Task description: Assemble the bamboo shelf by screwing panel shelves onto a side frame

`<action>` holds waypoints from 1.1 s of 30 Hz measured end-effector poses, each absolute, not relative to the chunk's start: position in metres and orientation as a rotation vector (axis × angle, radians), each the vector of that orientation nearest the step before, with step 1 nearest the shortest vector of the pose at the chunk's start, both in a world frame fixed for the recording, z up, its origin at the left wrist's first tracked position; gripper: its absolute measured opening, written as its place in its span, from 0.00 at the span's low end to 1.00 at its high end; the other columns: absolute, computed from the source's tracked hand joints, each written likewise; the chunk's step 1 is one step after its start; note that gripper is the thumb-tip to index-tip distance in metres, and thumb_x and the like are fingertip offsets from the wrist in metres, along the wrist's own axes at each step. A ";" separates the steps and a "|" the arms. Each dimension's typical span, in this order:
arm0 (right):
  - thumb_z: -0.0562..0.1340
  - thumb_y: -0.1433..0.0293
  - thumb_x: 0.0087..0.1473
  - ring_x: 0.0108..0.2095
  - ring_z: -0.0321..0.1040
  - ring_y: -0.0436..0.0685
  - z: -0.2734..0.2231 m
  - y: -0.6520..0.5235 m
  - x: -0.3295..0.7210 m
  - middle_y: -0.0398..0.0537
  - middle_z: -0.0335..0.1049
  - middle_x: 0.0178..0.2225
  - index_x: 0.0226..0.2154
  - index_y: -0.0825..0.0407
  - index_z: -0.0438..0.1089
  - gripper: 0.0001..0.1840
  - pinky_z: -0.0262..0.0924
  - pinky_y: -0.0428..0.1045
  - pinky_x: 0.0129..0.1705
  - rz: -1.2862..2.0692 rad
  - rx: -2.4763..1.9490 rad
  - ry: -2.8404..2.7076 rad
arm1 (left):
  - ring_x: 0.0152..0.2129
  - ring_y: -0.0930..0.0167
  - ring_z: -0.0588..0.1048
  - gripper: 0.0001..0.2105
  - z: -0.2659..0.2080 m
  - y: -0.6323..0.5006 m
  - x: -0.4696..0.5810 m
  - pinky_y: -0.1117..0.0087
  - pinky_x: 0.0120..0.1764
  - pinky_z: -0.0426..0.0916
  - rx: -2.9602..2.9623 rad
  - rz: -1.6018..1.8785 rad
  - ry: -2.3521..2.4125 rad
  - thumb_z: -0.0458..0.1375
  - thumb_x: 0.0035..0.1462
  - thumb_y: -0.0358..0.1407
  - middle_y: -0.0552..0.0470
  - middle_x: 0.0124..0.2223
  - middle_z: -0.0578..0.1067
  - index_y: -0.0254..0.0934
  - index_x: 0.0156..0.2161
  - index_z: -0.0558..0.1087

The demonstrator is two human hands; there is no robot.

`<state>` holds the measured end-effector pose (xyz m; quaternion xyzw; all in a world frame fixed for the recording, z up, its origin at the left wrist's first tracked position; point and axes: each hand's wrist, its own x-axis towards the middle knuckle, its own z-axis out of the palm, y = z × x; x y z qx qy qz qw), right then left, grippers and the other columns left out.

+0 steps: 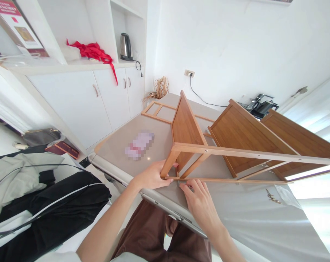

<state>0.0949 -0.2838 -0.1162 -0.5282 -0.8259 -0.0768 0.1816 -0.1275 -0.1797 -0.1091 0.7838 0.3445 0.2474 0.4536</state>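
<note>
A wooden shelf rack [258,153] lies on its side on the table, its brown shelf boards standing on edge. My left hand [153,176] grips the rack's near left corner, with the thumb along the lower rail and the other fingers partly behind the wood. Just right of it, my right hand [199,196] is closed in a pinch at the outer face of the lower rail. Something small and metallic shows at its fingertips, mostly hidden. A wooden frame piece [162,115] lies flat behind the left shelf board.
Several screws [273,197] lie beside a clear plastic bag [287,195] at the table's right. A blurred-out paper or packet [140,145] rests left of the rack. Black clothing [69,203] is piled at left. An electric kettle [125,47] stands on the cabinet.
</note>
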 end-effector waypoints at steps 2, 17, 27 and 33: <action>0.52 0.79 0.65 0.38 0.61 0.58 -0.116 -0.283 0.094 0.50 0.66 0.37 0.42 0.51 0.72 0.14 0.56 0.54 0.43 -0.224 -1.473 -2.317 | 0.32 0.70 0.77 0.26 -0.109 -0.179 -0.128 0.69 0.40 0.71 1.948 0.613 0.854 0.63 0.54 0.36 0.52 0.44 0.79 0.44 0.59 0.70; 0.53 0.80 0.64 0.38 0.60 0.59 -0.113 -0.283 0.092 0.51 0.66 0.37 0.41 0.52 0.72 0.14 0.54 0.54 0.44 -0.257 -1.455 -2.313 | 0.34 0.70 0.76 0.25 -0.110 -0.179 -0.127 0.69 0.42 0.71 1.941 0.615 0.846 0.62 0.55 0.36 0.51 0.51 0.77 0.44 0.59 0.69; 0.53 0.80 0.64 0.38 0.61 0.59 -0.111 -0.282 0.089 0.51 0.66 0.37 0.41 0.53 0.71 0.13 0.54 0.54 0.42 -0.271 -1.428 -2.300 | 0.31 0.72 0.75 0.25 -0.108 -0.179 -0.127 0.70 0.39 0.70 1.946 0.615 0.851 0.63 0.54 0.36 0.52 0.45 0.78 0.43 0.58 0.70; 0.54 0.80 0.64 0.39 0.61 0.60 -0.115 -0.283 0.090 0.52 0.66 0.38 0.42 0.53 0.71 0.12 0.55 0.55 0.43 -0.289 -1.430 -2.315 | 0.32 0.72 0.76 0.25 -0.109 -0.180 -0.127 0.71 0.39 0.71 1.953 0.648 0.846 0.63 0.53 0.35 0.51 0.49 0.78 0.43 0.57 0.71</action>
